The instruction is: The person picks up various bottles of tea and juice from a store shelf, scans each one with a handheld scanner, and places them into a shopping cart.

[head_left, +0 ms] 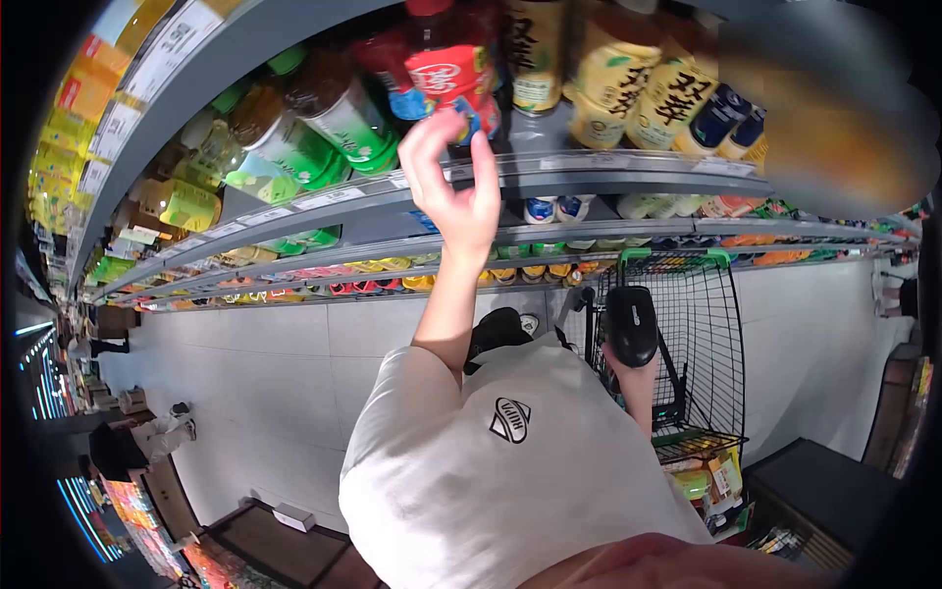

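Observation:
My left hand (453,187) is raised to the upper shelf, its thumb and fingers curved and apart. The fingertips overlap the lower part of a red-labelled drink bottle (448,74) with a red cap and dark contents. To the left of it stand green-labelled bottles (343,123); to the right, pale yellow-labelled bottles (613,88). Low on the right, my right hand (631,369) is wrapped round the lower end of a black handheld scanner (631,324), a rounded body with small pale lettering. This device overlaps a black wire shopping cart (738,368) with green corners.
A grey shelf edge (549,175) with price tags runs across the front, above lower shelves of drinks. Packaged goods (721,481) show near the cart's lower end. A dark display stand (819,491) is at the right. Another person (128,447) is in the aisle at left.

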A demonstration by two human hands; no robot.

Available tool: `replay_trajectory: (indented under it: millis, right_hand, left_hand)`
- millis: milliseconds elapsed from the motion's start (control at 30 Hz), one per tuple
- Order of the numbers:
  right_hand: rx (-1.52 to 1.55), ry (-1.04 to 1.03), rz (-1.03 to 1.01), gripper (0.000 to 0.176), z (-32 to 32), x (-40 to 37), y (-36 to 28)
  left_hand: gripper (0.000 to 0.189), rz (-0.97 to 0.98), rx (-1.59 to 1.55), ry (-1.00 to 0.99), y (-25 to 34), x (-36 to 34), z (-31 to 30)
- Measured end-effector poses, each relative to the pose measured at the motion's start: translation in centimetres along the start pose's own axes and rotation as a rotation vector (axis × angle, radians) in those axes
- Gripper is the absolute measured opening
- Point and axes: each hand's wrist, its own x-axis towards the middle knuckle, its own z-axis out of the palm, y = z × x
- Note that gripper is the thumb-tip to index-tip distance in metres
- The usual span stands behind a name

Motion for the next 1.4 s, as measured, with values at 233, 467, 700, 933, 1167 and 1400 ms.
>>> replay_trajectory:
  millis: [233,467,700,933,1167,1400]
  right_hand:
    - [-0.172,-0.187,-0.110,0.035,5.3,0.7,-4.3]
    - [-0.014,-0.281,-0.103,0.044,7.9,0.7,-2.3]
    - [-0.068,-0.166,-0.089,0.043,8.7,-0.7,-3.0]
    - [0.100,-0.166,-0.056,0.037,9.1,-1.2,-1.1]
    - [-0.231,-0.468,-0.535,0.043,8.3,-1.1,-2.1]
    - [0.056,-0.401,-0.629,0.090,11.0,0.2,-10.3]
  left_hand:
    - [0.075,-0.098,0.209,-0.171,-2.0,4.2,0.4]
    - [0.069,-0.174,0.164,-0.270,-2.1,5.0,-0.6]
    - [0.064,-0.413,-0.398,-0.295,-3.1,3.1,-5.0]
    - [0.071,-0.745,-0.907,0.058,-3.8,0.4,-6.4]
    - [0.071,-0.738,-1.082,0.106,-3.3,-1.2,-7.6]
    - [0.060,-0.929,-1.317,0.033,-2.4,-2.9,-8.2]
